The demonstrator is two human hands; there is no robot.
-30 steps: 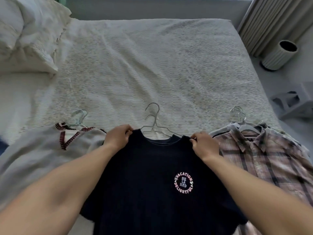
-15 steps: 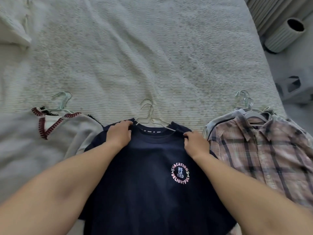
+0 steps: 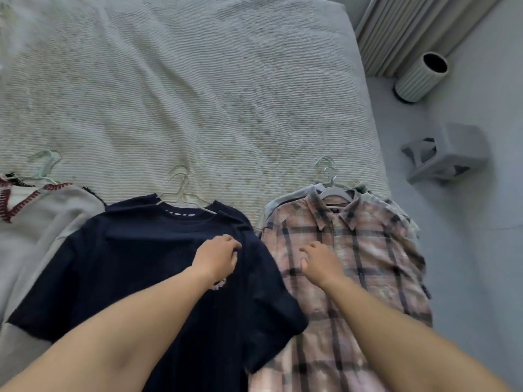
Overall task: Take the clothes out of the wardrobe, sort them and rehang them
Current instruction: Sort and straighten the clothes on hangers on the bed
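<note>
A navy T-shirt [image 3: 141, 264] lies flat on the bed [image 3: 198, 94] on thin wire hangers [image 3: 181, 190]. My left hand [image 3: 218, 257] hovers over its right chest with fingers loosely curled; no fabric is lifted. To the right lies a pink plaid shirt [image 3: 368, 250] on a white hanger [image 3: 334, 190], on top of other hung garments. My right hand [image 3: 319, 261] is over the plaid shirt's left front, its fingers relaxed and holding nothing. A grey sweater with red-striped trim [image 3: 42, 216] lies at the left on its own hanger.
The far half of the bed holds only the ribbed cover. Right of the bed is grey floor with a ribbed white vase [image 3: 421, 77], a grey stool-like object [image 3: 450, 154] and a curtain [image 3: 410, 26].
Both hands have let go of the navy T-shirt's shoulders and shifted right; the right hand is now over the plaid shirt. The T-shirt stays flat on the bed. The view has swung right.
</note>
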